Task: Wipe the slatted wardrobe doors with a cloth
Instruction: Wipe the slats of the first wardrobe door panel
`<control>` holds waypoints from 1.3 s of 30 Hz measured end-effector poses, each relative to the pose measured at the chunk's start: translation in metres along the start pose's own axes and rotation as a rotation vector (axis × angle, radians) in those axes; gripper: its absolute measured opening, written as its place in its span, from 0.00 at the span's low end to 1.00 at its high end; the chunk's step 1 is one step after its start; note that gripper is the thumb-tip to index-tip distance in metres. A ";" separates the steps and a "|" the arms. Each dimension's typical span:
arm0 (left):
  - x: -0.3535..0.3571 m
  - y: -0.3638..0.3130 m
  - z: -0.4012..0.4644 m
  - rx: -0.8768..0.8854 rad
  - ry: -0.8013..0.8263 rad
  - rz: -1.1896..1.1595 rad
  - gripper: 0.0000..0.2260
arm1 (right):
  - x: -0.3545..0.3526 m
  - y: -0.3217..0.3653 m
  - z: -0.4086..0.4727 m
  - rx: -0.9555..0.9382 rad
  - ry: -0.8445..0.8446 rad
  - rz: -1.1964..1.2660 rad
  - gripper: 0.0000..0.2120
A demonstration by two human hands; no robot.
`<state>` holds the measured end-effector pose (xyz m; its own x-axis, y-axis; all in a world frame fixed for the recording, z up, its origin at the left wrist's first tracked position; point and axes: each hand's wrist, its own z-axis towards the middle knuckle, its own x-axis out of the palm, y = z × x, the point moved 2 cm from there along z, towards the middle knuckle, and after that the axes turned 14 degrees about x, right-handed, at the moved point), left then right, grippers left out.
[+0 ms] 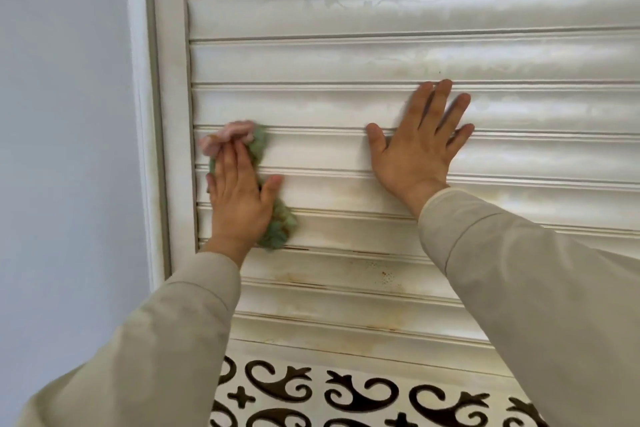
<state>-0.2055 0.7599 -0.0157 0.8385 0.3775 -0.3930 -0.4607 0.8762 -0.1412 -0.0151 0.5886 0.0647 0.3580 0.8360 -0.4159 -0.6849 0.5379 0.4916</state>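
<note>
A white slatted wardrobe door (346, 59) fills the view, with damp streaks on its upper slats and brownish stains on the lower ones. My left hand (239, 198) presses a crumpled green and pink cloth (278, 230) flat against the slats near the door's left edge. My right hand (420, 146) lies flat on the slats to the right, fingers spread, holding nothing. Both arms wear beige sleeves.
The door's white frame (169, 114) runs down the left, beside a pale blue wall (62, 149). Below the slats sits a white panel with dark scroll cut-outs (346, 395).
</note>
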 end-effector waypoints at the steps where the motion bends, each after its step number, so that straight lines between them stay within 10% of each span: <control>1: 0.000 0.000 -0.001 -0.056 -0.016 -0.023 0.40 | -0.003 -0.002 0.000 -0.016 0.026 0.006 0.44; 6: 0.022 -0.059 -0.012 -0.062 0.043 -0.039 0.37 | -0.023 -0.018 0.002 -0.133 0.114 -0.048 0.43; 12: 0.076 -0.216 -0.044 0.582 0.506 0.088 0.32 | -0.043 -0.029 0.007 -0.233 0.253 -0.084 0.37; 15: 0.079 -0.213 -0.037 0.667 0.463 0.138 0.31 | -0.053 -0.049 0.014 -0.370 0.250 -0.132 0.33; 28: 0.055 -0.165 -0.037 -0.308 0.163 0.032 0.45 | -0.072 -0.160 0.056 -0.290 0.201 -0.197 0.36; 39: 0.119 -0.323 -0.044 0.288 0.465 0.100 0.38 | -0.078 -0.159 0.062 -0.353 0.426 -0.131 0.32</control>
<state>0.0298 0.5083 -0.0569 0.5476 0.3485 -0.7607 -0.3791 0.9138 0.1457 0.1053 0.4452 0.0667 0.2163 0.6077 -0.7641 -0.8489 0.5037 0.1603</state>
